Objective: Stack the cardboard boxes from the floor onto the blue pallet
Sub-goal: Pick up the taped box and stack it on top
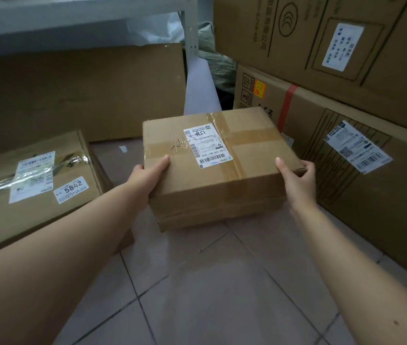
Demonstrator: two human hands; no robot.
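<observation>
A person's two bare hands grip a taped cardboard box (pixel 212 158) at the centre of the head view, above a tiled floor (pixel 210 295). The left hand (pixel 147 178) clasps the near left corner, thumb on the top face and fingers hidden under the side; the right hand (pixel 297 180) closes on the near right corner the same way. The box is wide and flat, its long axis running left to right and skewed slightly, the far right corner pointing toward the stacked cartons (pixel 346 95) on the right. A white label (pixel 207 145) sits near the middle of the top face, its print running sideways to the viewer, crossed by clear tape and a scrawled pen mark.

Whether the box rests on the floor or is just off it cannot be told — a second cardboard layer (pixel 197 220) shows beneath its near edge, and it is unclear if that is part of the same box.

To the left lies a flat box (pixel 35 190) with stickers, one reading 5842, partly covered by the left forearm. Behind stands a large carton (pixel 78 95) under a grey shelf (pixel 73 21). A white sheet (pixel 201 88) and crumpled plastic fill the gap at the back. The right-hand cartons are cut off by the frame — their printed text is too blurred to read.
</observation>
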